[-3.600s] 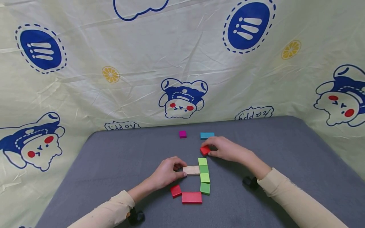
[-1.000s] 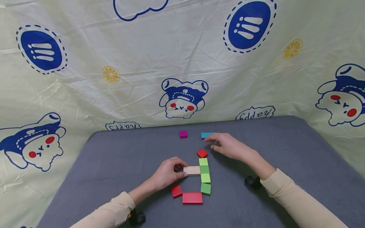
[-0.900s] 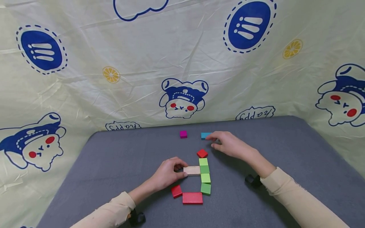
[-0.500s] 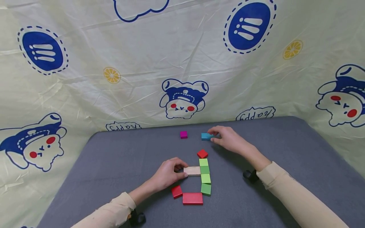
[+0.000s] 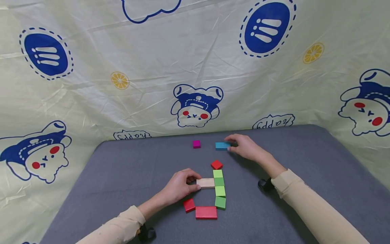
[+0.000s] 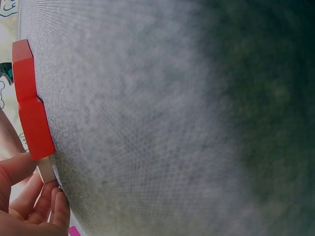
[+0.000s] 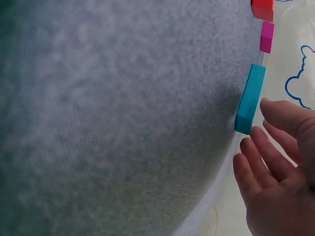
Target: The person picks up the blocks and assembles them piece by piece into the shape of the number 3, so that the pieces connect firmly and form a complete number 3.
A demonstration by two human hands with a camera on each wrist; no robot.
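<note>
My left hand (image 5: 177, 184) pinches the left end of a plain wooden block (image 5: 206, 183) between thumb and fingers. The wooden block's right end meets a column of light and darker green blocks (image 5: 219, 182). A blue rectangular block (image 5: 222, 146) lies at the back of the table, and my right hand (image 5: 245, 146) is at its right end. In the right wrist view, the right thumb and spread, loosely bent fingers lie around the end of the blue block (image 7: 250, 101). Just beyond the green column, a small red block (image 5: 216, 165) sits turned like a diamond.
A magenta cube (image 5: 196, 144) stands left of the blue block. Closer to me lie a large red rectangular block (image 5: 206, 212) and a small tilted red block (image 5: 189, 205). Grey cloth (image 5: 137, 162) covers the table, with a printed curtain (image 5: 146, 61) behind.
The right hand has let go of the small red block beyond the green column, then moved back and right to the blue block's end. The left hand keeps its hold on the wooden block.
</note>
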